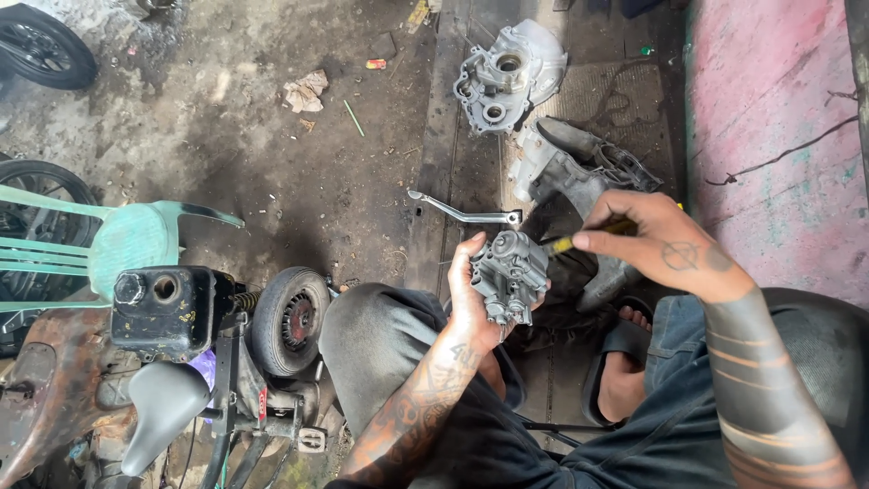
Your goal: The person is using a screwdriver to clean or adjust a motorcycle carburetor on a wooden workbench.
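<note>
**Carburetor held over the lap, screwdriver tip at its side**

At nine o'clock a pale green plastic chair [127, 237] with slatted arms stands on the gritty concrete floor [272, 154], with two black rubber tyres behind it at the frame's left edge. Below it, toward seven o'clock, sits a small rusty vehicle frame carrying a black metal fuel tank [163, 308] with a round filler hole, a smooth grey saddle [161, 407] and a small knobbly wheel [290, 319] with a red hub.

At the centre, the left hand [471, 303], tattooed along the forearm, has its fingers wrapped round a carburetor [509, 274]: a lumpy grey cast-metal body, dull and oily, held upright above the person's dark-trousered knee. Just above it, at twelve o'clock from the hand, a bent chrome lever [462, 212] lies on the floor.

Further up, near one o'clock, a bright cast-aluminium engine cover [507, 77] with round bores rests on a ribbed mat, and a darker grey casing [579, 167] lies beside it.

To the right of the carburetor, the right hand [665, 244] has its fingers closed in a pinch on a yellow-handled screwdriver [566, 243], whose working end meets the carburetor's right side. A sandalled foot [623, 362] shows at five o'clock, and a rough pink-painted wall [778, 136] fills the three o'clock edge.
</note>
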